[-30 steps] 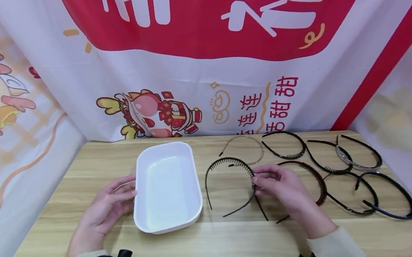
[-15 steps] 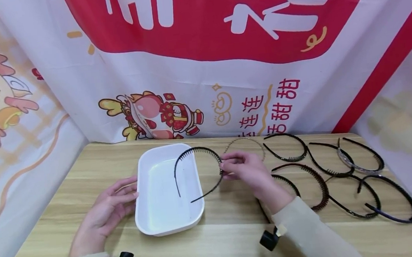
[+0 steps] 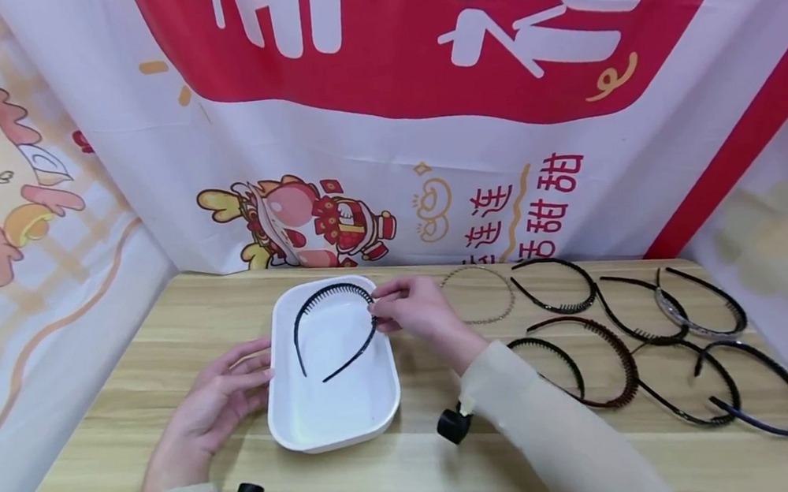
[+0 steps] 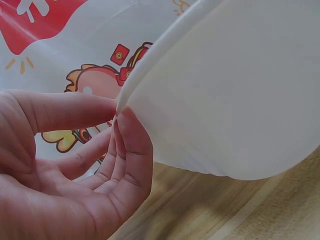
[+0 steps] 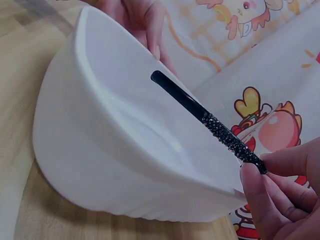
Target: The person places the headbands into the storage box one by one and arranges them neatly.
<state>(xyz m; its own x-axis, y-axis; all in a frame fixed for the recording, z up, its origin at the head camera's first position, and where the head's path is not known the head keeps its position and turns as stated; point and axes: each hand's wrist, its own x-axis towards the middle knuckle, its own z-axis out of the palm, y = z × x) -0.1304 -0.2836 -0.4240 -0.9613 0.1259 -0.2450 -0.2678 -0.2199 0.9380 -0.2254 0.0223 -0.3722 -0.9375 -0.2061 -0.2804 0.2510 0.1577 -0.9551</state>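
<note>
My left hand (image 3: 220, 401) pinches the left rim of a white plastic basin (image 3: 340, 421); in the left wrist view, thumb and index finger of this hand (image 4: 100, 170) meet at the rim of the basin (image 4: 225, 100). My right hand (image 3: 414, 311) holds a black toothed headband (image 3: 334, 287) by one side, over the basin. Its two tips point toward me. In the right wrist view, glittering stones cover part of the headband (image 5: 227, 137), pinched between thumb and fingers of the right hand (image 5: 280, 190). Whether the headband touches the basin is unclear.
Right of the basin, several headbands lie on the wooden table (image 3: 388, 484): a thin metallic one (image 3: 513, 294), a black toothed one (image 3: 549, 344), a reddish-brown one (image 3: 624, 354) and a dark blue-black one (image 3: 787, 374). Some overlap. A printed cloth (image 3: 385, 152) hangs behind.
My right hand has carried the black headband leftward from the other headbands to over the basin. The left hand has stayed at the basin's rim.
</note>
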